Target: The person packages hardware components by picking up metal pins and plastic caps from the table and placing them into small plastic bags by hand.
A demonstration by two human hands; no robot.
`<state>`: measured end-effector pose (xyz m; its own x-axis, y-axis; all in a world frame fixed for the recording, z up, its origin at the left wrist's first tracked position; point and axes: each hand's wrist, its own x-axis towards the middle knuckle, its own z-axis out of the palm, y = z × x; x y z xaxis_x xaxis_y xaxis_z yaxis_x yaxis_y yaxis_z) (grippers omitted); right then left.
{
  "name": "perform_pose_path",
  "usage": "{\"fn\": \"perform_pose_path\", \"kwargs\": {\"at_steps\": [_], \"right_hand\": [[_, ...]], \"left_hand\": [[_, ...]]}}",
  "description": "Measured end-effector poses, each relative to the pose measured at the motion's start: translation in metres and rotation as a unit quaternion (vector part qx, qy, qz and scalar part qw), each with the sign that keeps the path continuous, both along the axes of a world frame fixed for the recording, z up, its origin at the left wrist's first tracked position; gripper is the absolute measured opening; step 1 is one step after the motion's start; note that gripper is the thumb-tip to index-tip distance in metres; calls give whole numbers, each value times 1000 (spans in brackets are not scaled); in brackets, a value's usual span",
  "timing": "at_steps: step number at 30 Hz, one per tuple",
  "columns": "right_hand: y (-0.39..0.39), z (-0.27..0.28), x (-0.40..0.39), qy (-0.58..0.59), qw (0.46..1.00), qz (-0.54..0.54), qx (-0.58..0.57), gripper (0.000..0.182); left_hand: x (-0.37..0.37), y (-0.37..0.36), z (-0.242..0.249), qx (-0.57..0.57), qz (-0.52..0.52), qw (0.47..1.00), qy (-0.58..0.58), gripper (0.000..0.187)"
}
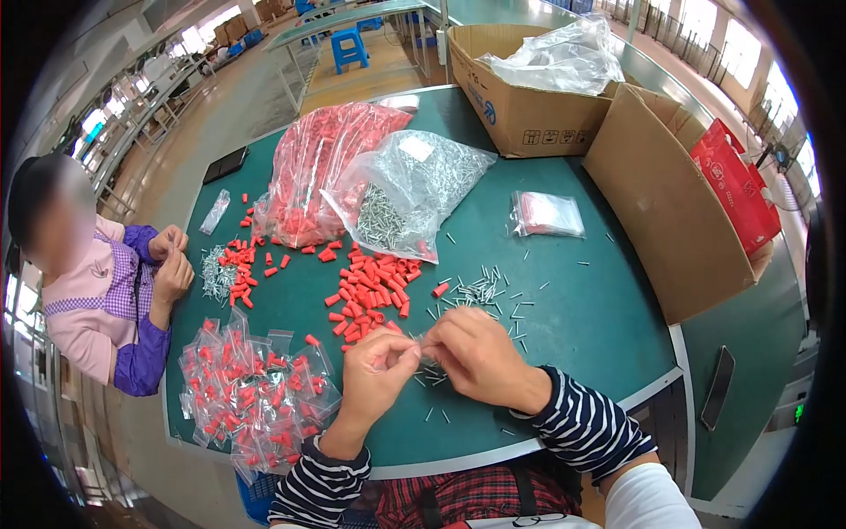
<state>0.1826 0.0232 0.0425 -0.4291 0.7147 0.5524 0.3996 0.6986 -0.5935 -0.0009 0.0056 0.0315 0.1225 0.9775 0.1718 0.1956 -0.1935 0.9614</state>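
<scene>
Near the front middle of the green table, my left hand (379, 370) and my right hand (476, 353) are close together with fingers pinched; between them is a bit of something clear, too small to make out. Just beyond my left hand lies a pile of red caps (374, 286). Loose screws (480, 289) are scattered beyond and around my right hand. At the front left is a heap of small clear bags (256, 397) with red caps inside. A big bag of red caps (322, 167) and a clear bag of screws (397, 203) stand farther back.
A co-worker (106, 282) sits at the left edge, hands near a small pile of screws (216, 273). Cardboard boxes (520, 110) line the back right, one holding a red bag (731, 185). A stack of clear bags (548, 214) and a phone (718, 388) lie to the right.
</scene>
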Motion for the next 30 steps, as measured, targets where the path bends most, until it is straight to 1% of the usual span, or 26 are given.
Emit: {"fn": "perform_pose_path", "kwargs": {"at_steps": [3, 6, 9, 10, 12, 13, 15, 16, 19, 21, 25, 27, 30], "right_hand": [[-1, -3, -4, -27, 999, -12, 44, 12], [-3, -1, -6, -47, 997, -24, 60, 17], [-9, 2, -9, -64, 996, -18, 64, 20], [-10, 2, -11, -69, 995, -13, 65, 20], [-8, -2, -14, -1, 997, -33, 75, 16], [-6, -4, -16, 33, 995, -44, 81, 15], [-6, -9, -12, 19, 998, -38, 48, 20], [-6, -10, -9, 11, 999, -37, 32, 23], [-5, -2, -5, -38, 996, -18, 81, 31], [-7, -4, -7, -56, 995, -35, 72, 33], [-13, -3, -9, -133, 986, -85, 48, 35], [-9, -4, -2, -134, 989, -57, 34, 34], [1, 3, 12, -102, 994, -23, 43, 30]], "left_hand": [[3, 1, -3, 8, 30, 999, -21, 4], [-2, 5, -15, -56, 30, 993, -104, 4], [-4, 6, -5, -169, 75, 959, -216, 5], [-4, 6, -4, -171, 79, 961, -203, 4], [-5, 5, -3, -175, 87, 965, -175, 3], [-5, 5, -4, -155, 83, 970, -170, 4], [-3, 6, -10, -114, 73, 978, -162, 5], [-4, 6, -12, -80, 73, 985, -132, 4], [-3, 6, -14, 12, 75, 996, -51, 4], [2, 3, -6, 61, 81, 995, -14, 3], [5, -2, -3, 106, 64, 992, 36, 5], [3, -4, -6, 113, 50, 991, 58, 8], [-5, 3, 1, 115, -20, 993, -6, 24]]}}
